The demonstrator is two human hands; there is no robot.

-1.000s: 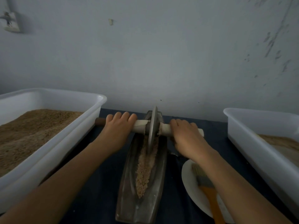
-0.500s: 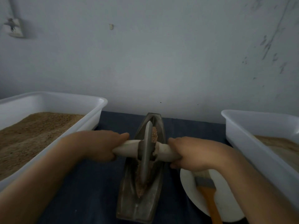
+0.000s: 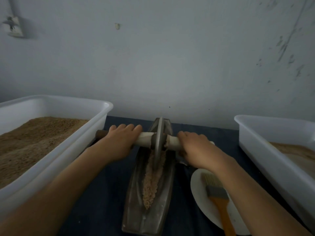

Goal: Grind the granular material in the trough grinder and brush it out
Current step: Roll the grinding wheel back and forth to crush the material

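Left hand: the left hand (image 3: 121, 143) was laid over the left half of the wooden axle (image 3: 144, 141), fingers curled round it.
Right hand: the right hand (image 3: 196, 149) was wrapped round the right half of the axle, knuckles up.
Wheel: the metal grinding wheel (image 3: 158, 142) was stood upright on edge in the far end of the trough grinder (image 3: 150, 193), between the two hands.
Material: the granular material (image 3: 151, 181) was heaped along the groove, nearer than the wheel.
Brush: an orange-handled brush (image 3: 217, 195) was laid on a white plate (image 3: 199, 193), just right of the grinder.
Tubs: a left white tub (image 3: 81, 142) and a right white tub (image 3: 265, 150), both holding brown grain, were set at either side on the dark table (image 3: 105, 201).
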